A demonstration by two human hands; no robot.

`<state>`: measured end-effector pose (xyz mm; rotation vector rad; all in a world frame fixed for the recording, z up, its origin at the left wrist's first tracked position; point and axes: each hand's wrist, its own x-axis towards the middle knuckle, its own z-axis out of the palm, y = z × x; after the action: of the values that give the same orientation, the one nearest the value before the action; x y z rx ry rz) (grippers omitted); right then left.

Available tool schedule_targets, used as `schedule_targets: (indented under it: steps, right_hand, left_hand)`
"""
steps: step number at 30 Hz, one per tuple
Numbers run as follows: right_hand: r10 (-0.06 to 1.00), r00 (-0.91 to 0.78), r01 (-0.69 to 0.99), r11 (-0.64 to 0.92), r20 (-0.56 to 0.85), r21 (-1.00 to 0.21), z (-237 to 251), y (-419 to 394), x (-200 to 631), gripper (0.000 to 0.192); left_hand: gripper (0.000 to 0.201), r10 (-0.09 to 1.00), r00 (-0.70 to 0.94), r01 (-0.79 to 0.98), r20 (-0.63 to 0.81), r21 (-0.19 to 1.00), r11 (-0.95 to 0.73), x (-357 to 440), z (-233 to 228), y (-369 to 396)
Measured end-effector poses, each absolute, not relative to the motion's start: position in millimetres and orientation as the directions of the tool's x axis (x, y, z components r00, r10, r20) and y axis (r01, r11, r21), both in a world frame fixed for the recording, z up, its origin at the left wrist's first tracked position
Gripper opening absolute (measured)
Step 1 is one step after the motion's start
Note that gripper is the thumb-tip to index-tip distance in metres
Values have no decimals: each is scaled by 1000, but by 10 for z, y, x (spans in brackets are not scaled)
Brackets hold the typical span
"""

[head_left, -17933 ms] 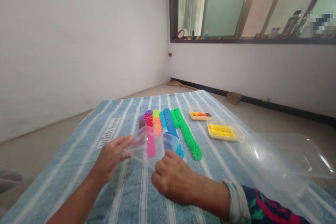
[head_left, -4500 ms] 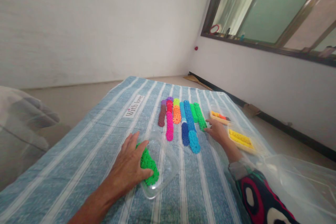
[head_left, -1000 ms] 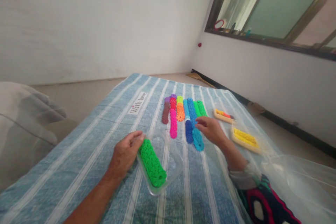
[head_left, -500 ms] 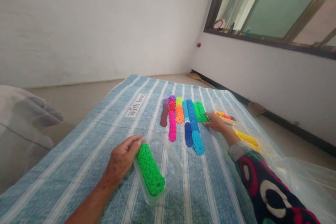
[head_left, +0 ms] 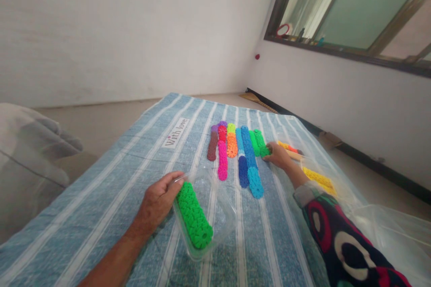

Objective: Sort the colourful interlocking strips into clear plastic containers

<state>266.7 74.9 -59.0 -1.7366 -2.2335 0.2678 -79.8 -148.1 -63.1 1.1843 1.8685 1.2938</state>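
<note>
My left hand (head_left: 157,200) grips the left rim of a clear plastic container (head_left: 225,202) that lies on the blue striped cloth (head_left: 134,175). A stack of green discs (head_left: 194,215) rests inside it along the left side. My right hand (head_left: 280,156) reaches forward and closes on the near end of a short green disc stack (head_left: 260,140) at the right of the coloured rows. Those rows hold brown, red, pink (head_left: 222,161), orange, light blue and dark blue (head_left: 249,154) stacks side by side.
A small tray with mixed discs (head_left: 289,148) and a tray of yellow discs (head_left: 318,178) sit to the right. A large clear plastic tub (head_left: 387,233) lies at the right edge. A grey bundle (head_left: 30,152) is at the left. Walls and a window stand behind.
Over the last second my right hand moved from the blue stacks forward to the green stack at the right. My left hand has stayed on the container with the green discs.
</note>
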Motion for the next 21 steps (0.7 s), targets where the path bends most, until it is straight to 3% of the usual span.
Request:
schedule_targets:
  steps: [5, 21]
  right_hand:
    - [973, -177, 908, 220, 149, -355, -599, 698, 2667, 27]
    - [985, -78, 859, 145, 153, -491, -529, 772, 2595, 17]
  left_hand:
    - [51, 899, -437, 355, 29, 924, 143, -812, -641, -1483]
    - [51, 903, -430, 375, 15, 912, 164, -804, -634, -1491]
